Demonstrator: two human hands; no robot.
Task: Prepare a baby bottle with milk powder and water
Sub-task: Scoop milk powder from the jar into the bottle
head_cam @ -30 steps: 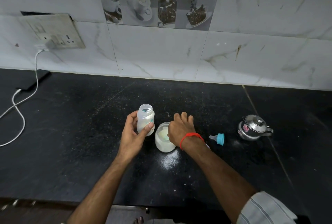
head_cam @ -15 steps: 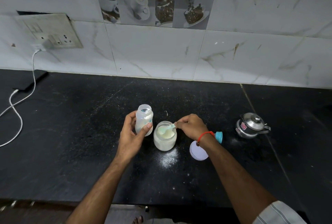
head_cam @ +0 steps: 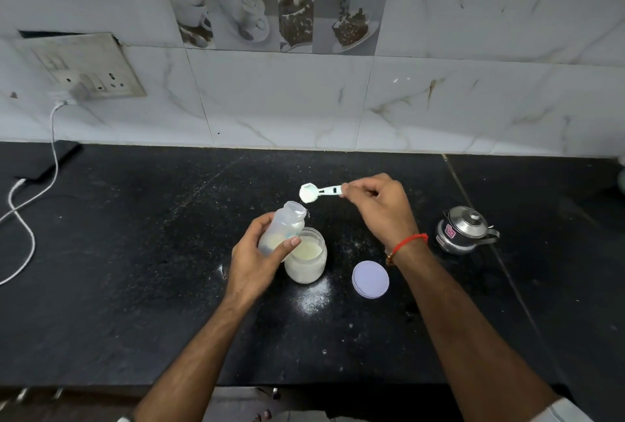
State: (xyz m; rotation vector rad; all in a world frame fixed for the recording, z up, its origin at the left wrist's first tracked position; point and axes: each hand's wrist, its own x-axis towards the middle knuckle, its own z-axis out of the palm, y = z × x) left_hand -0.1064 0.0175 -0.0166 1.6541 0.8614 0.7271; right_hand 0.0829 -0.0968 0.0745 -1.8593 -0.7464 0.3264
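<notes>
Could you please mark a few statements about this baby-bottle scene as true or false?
1. The left hand holds the baby bottle tilted over the open powder jar. True.
2. The right hand pinches a scoop by its handle, above the bottle's mouth. True.
3. The lid is screwed onto the jar. False: it lies flat on the counter, to the right of the jar.
4. The steel kettle stands to the left of the jar. False: it stands at the right, past the right wrist.
5. Some white powder lies spilled on the counter in front of the jar. True.
</notes>
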